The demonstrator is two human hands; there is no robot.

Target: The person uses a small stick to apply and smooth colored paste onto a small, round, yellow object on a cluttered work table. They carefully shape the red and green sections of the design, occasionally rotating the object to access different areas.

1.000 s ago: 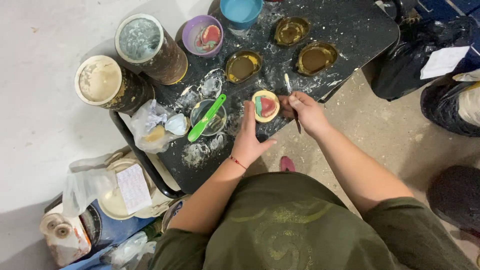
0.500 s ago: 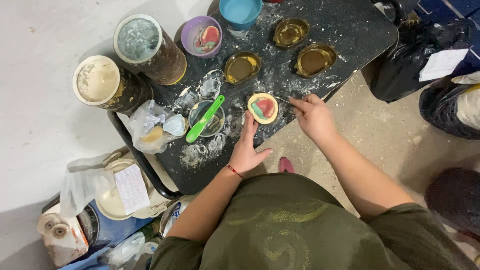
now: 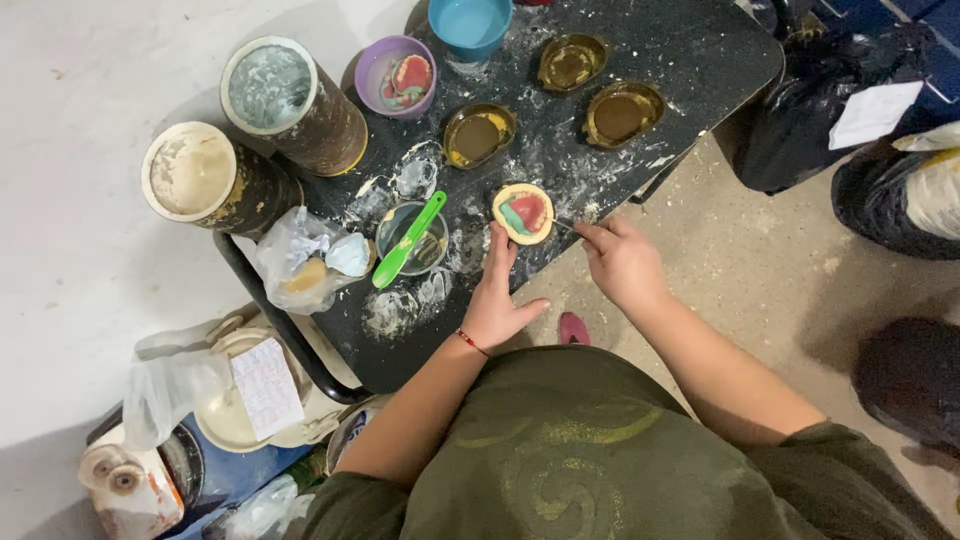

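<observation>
- My left hand (image 3: pixel 497 300) lies flat on the black table (image 3: pixel 700 60), fingers together and stretched forward, tips touching the near edge of the round dental mould (image 3: pixel 523 213) to steady it
- That mould (a pale disc with a pink and green denture set in it) sits on the powder-strewn table near its front edge, just right of the small glass bowl (image 3: pixel 411 240)
- My right hand (image 3: pixel 622 262) pinches a thin metal pick (image 3: pixel 566 226) between thumb and forefinger, its tip at the mould's right side
- Risk as I judge it: the mould is braced only by fingertips, so a hard push of the pick could skid it left into the bowl or gouge the pink wax
- The green spatula (image 3: pixel 409 238) rests across the bowl, handle overhanging; a knock from my left wrist could flip it off
- Three brown-filled oval flasks (image 3: pixel 478 135) stand farther back, apart from the work
- Two tall plaster-crusted cans (image 3: pixel 275 95), a purple bowl (image 3: pixel 397 75) with another denture and a blue cup (image 3: pixel 470 25) crowd the far left
- A plastic bag (image 3: pixel 300 255) of lumps lies at the left edge, near the bowl
</observation>
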